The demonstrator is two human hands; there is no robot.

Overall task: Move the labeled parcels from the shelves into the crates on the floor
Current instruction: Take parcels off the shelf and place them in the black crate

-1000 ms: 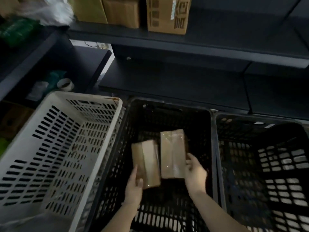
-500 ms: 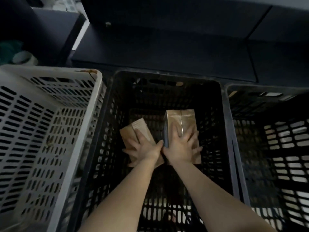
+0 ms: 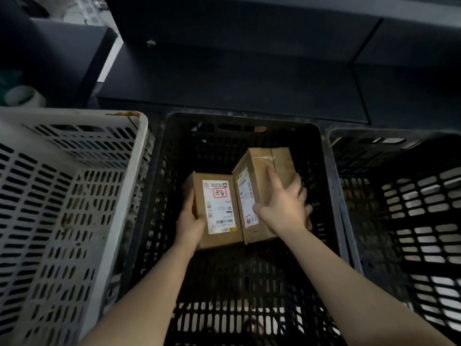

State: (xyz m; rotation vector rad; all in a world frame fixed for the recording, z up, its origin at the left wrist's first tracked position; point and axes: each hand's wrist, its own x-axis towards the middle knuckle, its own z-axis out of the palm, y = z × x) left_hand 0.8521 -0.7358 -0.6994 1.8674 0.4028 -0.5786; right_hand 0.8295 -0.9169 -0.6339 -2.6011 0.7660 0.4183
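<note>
Two brown cardboard parcels sit side by side inside the middle black crate [image 3: 329, 186]. The left parcel [image 3: 217, 208] shows a white shipping label with a red stamp facing up. My left hand [image 3: 189, 221] grips its left side. The right parcel [image 3: 264, 171] is tilted, its labeled side turned toward the left parcel and touching it. My right hand [image 3: 284, 203] lies over the right parcel's top with fingers wrapped around it.
A white slotted crate [image 3: 117, 196] stands to the left and another black crate [image 3: 399, 196] to the right, edges touching. Dark shelving [image 3: 237, 78] runs behind the crates. A tape roll [image 3: 21, 96] sits on the low left shelf.
The view has tipped further down into the crate. Both parcels have been turned so their white labels show. My hands moved from pressing on top to gripping the sides.
</note>
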